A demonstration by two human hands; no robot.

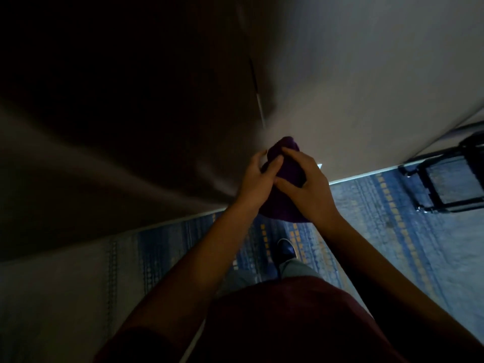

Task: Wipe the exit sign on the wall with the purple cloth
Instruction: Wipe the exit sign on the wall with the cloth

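1. We stand in a dim corridor: a pale wall point(353, 82) fills the upper right of the frame, a darker blurred panel point(117, 106) fills the upper left, and a thin vertical seam point(258, 98) runs between them at top centre.
2. A blue carpet point(392, 231) with rows of small orange marks covers the lower right and runs toward lower centre.
3. We see the cloth point(288, 163), dark purple and bunched, at the centre of the frame, in front of the foot of the wall.
4. Our left hand point(258, 179) grips the cloth from the left, its thumb lying across the fabric and its fingers curled behind it.
5. Our right hand point(311, 184) grips it from the right, fingers wrapped over the top and thumb pressed against the front.
6. The two hands touch each other around the bundle; a loose fold of cloth hangs below them.
7. Both bare forearms reach in from the lower edge and meet at the centre.
8. Below the hands, a dark shoe point(286, 250) stands on the carpet, with a grey trouser leg point(296, 268) just beneath it and a dark red shirt point(288, 323) at bottom centre.
9. At the right edge a black metal frame point(450, 179) stands against the wall; we cannot tell what it is.
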